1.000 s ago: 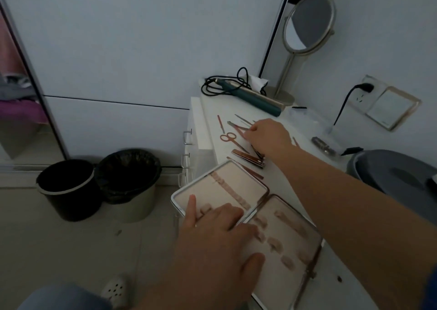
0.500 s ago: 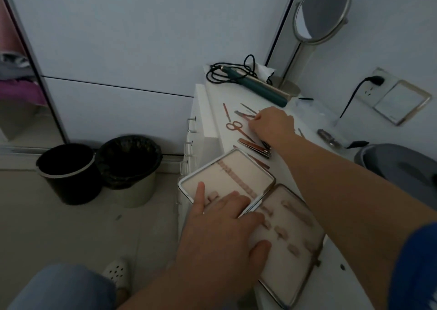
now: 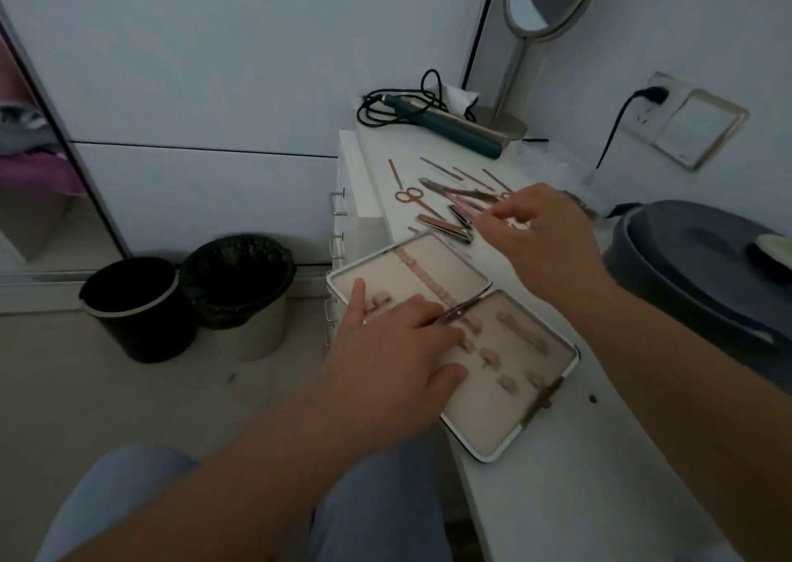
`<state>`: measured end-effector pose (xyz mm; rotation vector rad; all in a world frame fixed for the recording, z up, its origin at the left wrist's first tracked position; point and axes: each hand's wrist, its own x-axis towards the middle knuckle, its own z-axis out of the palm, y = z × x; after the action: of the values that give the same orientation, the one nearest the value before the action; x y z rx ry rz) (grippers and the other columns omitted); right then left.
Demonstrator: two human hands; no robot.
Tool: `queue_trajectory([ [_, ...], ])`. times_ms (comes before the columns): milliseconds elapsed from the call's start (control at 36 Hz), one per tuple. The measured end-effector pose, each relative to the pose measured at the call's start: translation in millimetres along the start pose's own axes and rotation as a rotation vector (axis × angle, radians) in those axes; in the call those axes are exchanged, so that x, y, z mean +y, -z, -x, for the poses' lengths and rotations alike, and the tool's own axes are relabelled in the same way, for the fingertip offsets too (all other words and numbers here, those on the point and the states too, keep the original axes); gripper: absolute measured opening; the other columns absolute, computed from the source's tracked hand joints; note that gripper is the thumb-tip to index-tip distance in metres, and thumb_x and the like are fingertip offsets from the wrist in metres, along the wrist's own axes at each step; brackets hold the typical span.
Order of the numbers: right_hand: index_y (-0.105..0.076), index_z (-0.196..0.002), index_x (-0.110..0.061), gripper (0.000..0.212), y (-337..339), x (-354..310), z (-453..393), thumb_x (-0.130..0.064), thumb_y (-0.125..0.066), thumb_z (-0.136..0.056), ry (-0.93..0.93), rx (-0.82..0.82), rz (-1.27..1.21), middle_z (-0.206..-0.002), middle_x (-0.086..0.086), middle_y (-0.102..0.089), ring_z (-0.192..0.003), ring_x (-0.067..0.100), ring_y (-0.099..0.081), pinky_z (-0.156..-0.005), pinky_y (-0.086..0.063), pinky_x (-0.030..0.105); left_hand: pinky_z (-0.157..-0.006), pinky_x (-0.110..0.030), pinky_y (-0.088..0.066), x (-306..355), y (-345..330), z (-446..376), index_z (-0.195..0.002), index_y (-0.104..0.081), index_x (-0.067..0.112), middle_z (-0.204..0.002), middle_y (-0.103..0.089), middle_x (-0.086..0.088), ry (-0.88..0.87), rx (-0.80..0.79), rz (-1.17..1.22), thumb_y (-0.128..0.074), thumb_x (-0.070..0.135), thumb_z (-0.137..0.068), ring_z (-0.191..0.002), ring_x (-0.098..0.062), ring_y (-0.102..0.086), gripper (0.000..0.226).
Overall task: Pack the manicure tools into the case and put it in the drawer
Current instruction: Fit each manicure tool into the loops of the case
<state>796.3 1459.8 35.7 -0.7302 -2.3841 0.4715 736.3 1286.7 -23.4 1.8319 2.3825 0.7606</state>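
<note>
Case (image 3: 493, 416) lies open flat on the white table (image 3: 578, 497), its far-left corner overhanging the table's left edge above the drawer handles (image 3: 338, 201). Left hand (image 3: 390, 360) rests on the case lining, fingers straight and spread, gripping nothing. Right hand (image 3: 544, 236) hovers just past the case, fingers pinching a pink-handled tool (image 3: 469, 203); its rear end is hidden by the hand. Remaining tools lie near the table's left edge: scissors (image 3: 409, 195), nail clippers (image 3: 445, 227), thin sticks (image 3: 441, 169) farther back. Bare tabletop only nearside, right of the case. Grey lidded bin (image 3: 703, 270) crowds the right. Mirror (image 3: 548, 0) cut off at top
</note>
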Motion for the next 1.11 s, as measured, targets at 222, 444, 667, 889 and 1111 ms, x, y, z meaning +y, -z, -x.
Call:
queue_trajectory([
  [222, -0.057, -0.064, -0.041, 0.016, 42, 23, 83, -0.029, -0.062, -0.075, -0.109, -0.082, -0.063, -0.103, -0.031, -0.051, -0.091, -0.013, -0.051, -0.071, -0.03, -0.007, -0.109, -0.052, 0.016, -3, 15, -11, -0.128, -0.042, 0.039, -0.147, -0.027, 0.016, -0.101, -0.294, -0.016, -0.043, 0.03, -0.09, -0.14, -0.007, -0.002, 0.039],
  [444, -0.057, -0.061, -0.046, 0.03, 69, 46, 137, -0.02, -0.069, -0.072, -0.116, -0.069, -0.033, -0.1, -0.038, -0.05, -0.089, -0.022, -0.051, -0.072, -0.036, 0.001, -0.11, -0.03, 0.018, -1, 17, -17, -0.113, -0.054, 0.035, -0.141, -0.036, 0.019, -0.093, -0.309, 0.206, -0.048, 0.007, -0.083, -0.136, 0.003, -0.006, 0.042],
  [667, -0.064, -0.063, -0.033, 0.031, 87, 56, 165, -0.004, -0.073, -0.07, -0.093, -0.149, 0.041, -0.103, -0.027, -0.054, -0.085, -0.013, -0.055, -0.074, -0.036, -0.002, -0.109, -0.029, 0.018, 9, 6, -9, -0.101, -0.058, 0.043, -0.11, -0.039, 0.035, -0.071, -0.196, 0.28, -0.063, 0.044, -0.075, -0.123, 0.014, -0.014, 0.026],
  [889, -0.07, -0.066, -0.018, 0.018, 94, 59, 169, -0.001, -0.076, -0.064, 0.003, -0.184, 0.149, -0.104, -0.014, -0.059, -0.093, 0.003, -0.055, -0.085, -0.036, 0.008, -0.109, -0.027, 0.0, 29, 0, -4, -0.089, -0.058, 0.036, -0.131, -0.045, 0.008, -0.1, 0.009, 0.155, -0.064, 0.045, -0.07, -0.137, -0.012, -0.018, 0.022],
  [1111, -0.067, -0.067, -0.024, 0.025, 95, 57, 160, -0.041, -0.049, -0.07, 0.125, -0.228, 0.149, -0.104, -0.014, -0.057, -0.094, -0.004, -0.044, -0.082, -0.034, 0.001, -0.105, -0.025, -0.016, 45, -3, -17, -0.092, -0.066, 0.033, -0.139, -0.043, 0.001, -0.356, -0.148, 0.036, -0.049, 0.034, -0.083, -0.131, -0.012, -0.027, 0.019],
])
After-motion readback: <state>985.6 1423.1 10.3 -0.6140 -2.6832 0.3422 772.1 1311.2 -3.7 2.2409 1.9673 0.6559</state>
